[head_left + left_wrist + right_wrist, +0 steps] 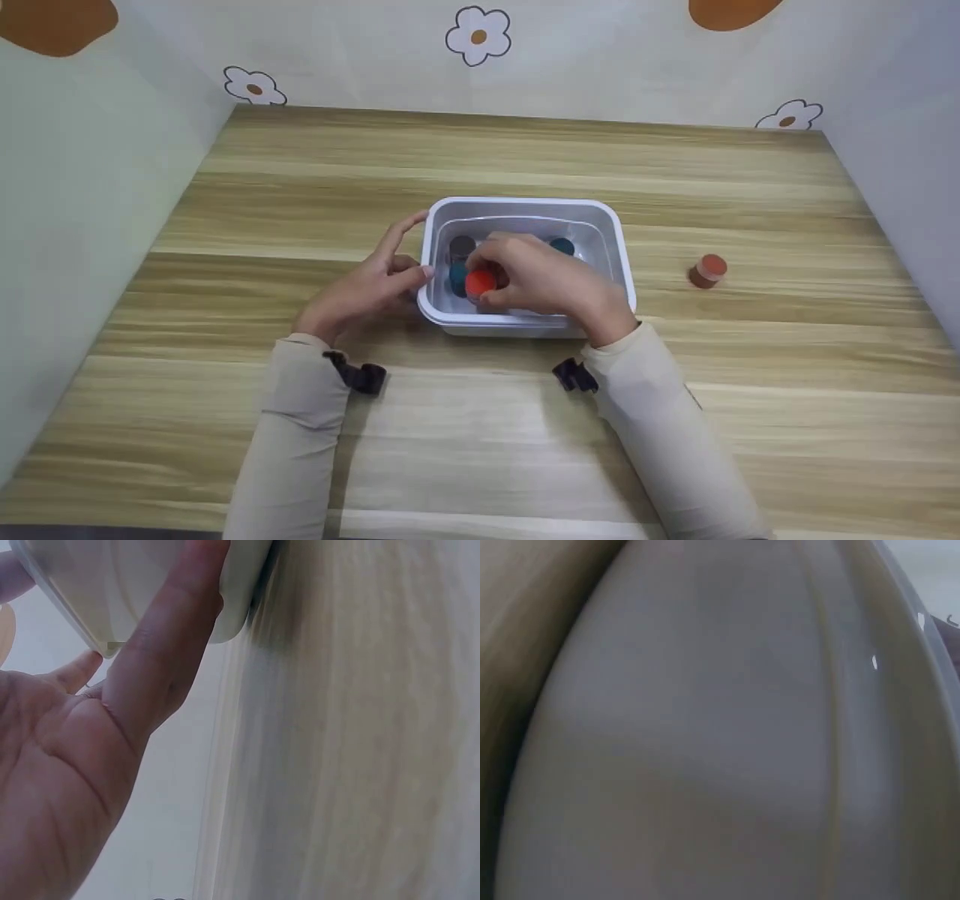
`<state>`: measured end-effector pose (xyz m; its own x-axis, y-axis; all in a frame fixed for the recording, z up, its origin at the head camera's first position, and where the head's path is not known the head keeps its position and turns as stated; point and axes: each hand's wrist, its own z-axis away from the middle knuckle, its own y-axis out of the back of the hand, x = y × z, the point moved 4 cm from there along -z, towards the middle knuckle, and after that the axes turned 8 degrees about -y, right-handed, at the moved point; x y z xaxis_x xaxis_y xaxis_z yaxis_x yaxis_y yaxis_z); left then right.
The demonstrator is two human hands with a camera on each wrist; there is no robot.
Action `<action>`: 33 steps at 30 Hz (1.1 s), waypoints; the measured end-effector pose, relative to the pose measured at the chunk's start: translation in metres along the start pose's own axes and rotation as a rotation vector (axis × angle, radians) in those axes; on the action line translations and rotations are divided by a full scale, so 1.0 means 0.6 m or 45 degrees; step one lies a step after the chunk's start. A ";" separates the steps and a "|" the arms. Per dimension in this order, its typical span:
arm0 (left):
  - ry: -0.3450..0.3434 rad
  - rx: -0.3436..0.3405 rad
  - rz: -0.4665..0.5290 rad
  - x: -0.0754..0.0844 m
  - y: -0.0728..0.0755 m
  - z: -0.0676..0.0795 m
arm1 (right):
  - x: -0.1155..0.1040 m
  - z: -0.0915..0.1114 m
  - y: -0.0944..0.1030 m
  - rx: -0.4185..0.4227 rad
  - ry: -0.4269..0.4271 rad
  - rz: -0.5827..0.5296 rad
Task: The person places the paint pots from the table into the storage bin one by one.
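A white plastic tub (527,320) sits mid-table in the head view. Inside it my right hand (544,279) pinches a small jar with a bright red top (481,283) between thumb and fingers. Around that jar stand a dark grey-topped jar (462,246), a teal one (458,279) and another teal one (562,246); my hand hides part of the tub's inside. At the tub's left side, my left hand (367,289) touches the rim with extended fingers and thumb. The left wrist view shows this palm (56,765) beside the tub wall (240,585).
One reddish-brown jar (708,271) stands on the wooden table (480,442) to the right of the tub. Pale walls with flower prints (478,36) enclose the table at the back and sides. The tub's outer wall (697,705) fills the right wrist view.
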<state>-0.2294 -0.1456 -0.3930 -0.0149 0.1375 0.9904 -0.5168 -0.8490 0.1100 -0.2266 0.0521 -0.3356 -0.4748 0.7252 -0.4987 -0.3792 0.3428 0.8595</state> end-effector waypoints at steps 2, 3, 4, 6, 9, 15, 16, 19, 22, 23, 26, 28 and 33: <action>-0.008 0.002 0.010 -0.001 0.000 0.001 | -0.002 -0.007 -0.008 -0.030 -0.016 0.027; -0.011 0.003 0.018 -0.002 0.000 0.001 | -0.003 -0.010 -0.012 -0.047 -0.019 0.035; -0.010 0.001 0.014 -0.002 0.000 0.001 | -0.003 -0.012 -0.016 -0.064 -0.026 0.034; -0.009 0.002 0.008 -0.001 0.000 0.001 | -0.003 -0.016 -0.023 -0.092 -0.042 0.033; -0.011 0.002 0.017 0.001 0.000 0.000 | -0.002 -0.018 -0.031 -0.112 -0.069 0.039; 0.001 0.000 0.011 -0.001 0.001 -0.001 | 0.001 -0.020 -0.036 -0.120 -0.124 0.049; 0.005 0.001 0.011 -0.001 0.001 -0.001 | 0.001 -0.021 -0.037 -0.121 -0.125 0.049; 0.008 -0.004 0.013 -0.002 0.001 0.000 | -0.002 -0.023 -0.038 -0.120 -0.114 0.064; 0.002 -0.007 0.004 -0.001 0.001 -0.001 | -0.004 -0.026 -0.039 -0.117 -0.103 0.087; -0.001 -0.007 -0.001 0.000 0.001 -0.001 | -0.004 -0.026 -0.039 -0.118 -0.102 0.092; -0.013 -0.010 -0.018 0.000 0.001 -0.001 | -0.003 -0.028 -0.041 -0.121 -0.104 0.094; -0.018 -0.011 0.001 0.000 0.000 -0.001 | -0.003 -0.029 -0.042 -0.112 -0.086 0.096; -0.019 -0.009 0.057 -0.001 -0.003 -0.002 | -0.002 -0.030 -0.044 -0.097 -0.052 0.105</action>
<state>-0.2295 -0.1437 -0.3940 -0.0254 0.0919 0.9954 -0.5218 -0.8506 0.0652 -0.2303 0.0315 -0.3594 -0.4750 0.7732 -0.4201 -0.4000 0.2355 0.8857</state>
